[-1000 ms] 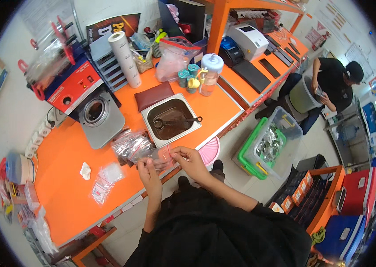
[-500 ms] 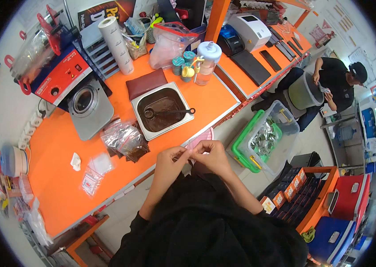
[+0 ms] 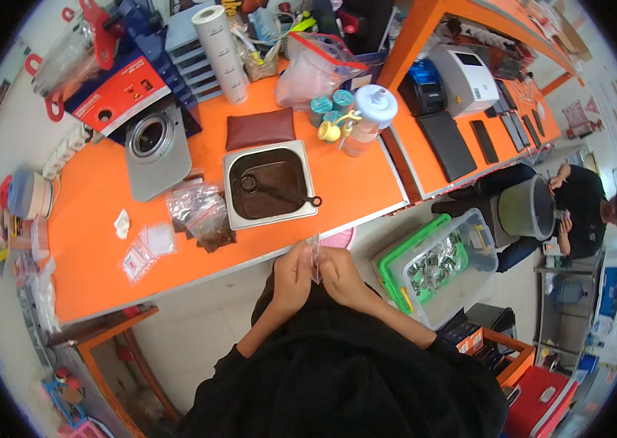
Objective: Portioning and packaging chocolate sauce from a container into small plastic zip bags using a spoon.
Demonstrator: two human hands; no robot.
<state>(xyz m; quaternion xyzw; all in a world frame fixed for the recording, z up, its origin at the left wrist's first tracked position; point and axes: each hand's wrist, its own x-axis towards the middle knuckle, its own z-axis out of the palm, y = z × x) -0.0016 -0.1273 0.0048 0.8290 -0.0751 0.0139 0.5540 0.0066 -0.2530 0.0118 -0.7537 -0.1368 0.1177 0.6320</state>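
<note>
My left hand (image 3: 293, 279) and my right hand (image 3: 340, 279) meet in front of my body, just off the table's front edge. Between them they pinch a small clear plastic bag (image 3: 315, 252), held upright by its sides. Beyond it on the orange table sits a rectangular metal pan (image 3: 311, 164) with dark brown contents, a dark ladle (image 3: 290, 193) resting in it. Left of the pan lies a pile of filled zip bags (image 3: 199, 212). Flat, empty-looking clear bags (image 3: 149, 250) lie farther left, by a crumpled white tissue (image 3: 122, 223).
A maroon pouch (image 3: 259, 129), a water jug (image 3: 368, 120) and a red-and-blue machine (image 3: 122, 95) stand farther back. Below the table edge is a pink basin (image 3: 341, 238). On the floor at right, a clear bin (image 3: 477, 248) holds silvery packets; a co-worker (image 3: 582, 204) handles a bucket (image 3: 526, 210).
My hands have come slightly lower and closer to my body, and the clear bag now stands visibly between them. The whole view has turned, moving the bin and co-worker lower.
</note>
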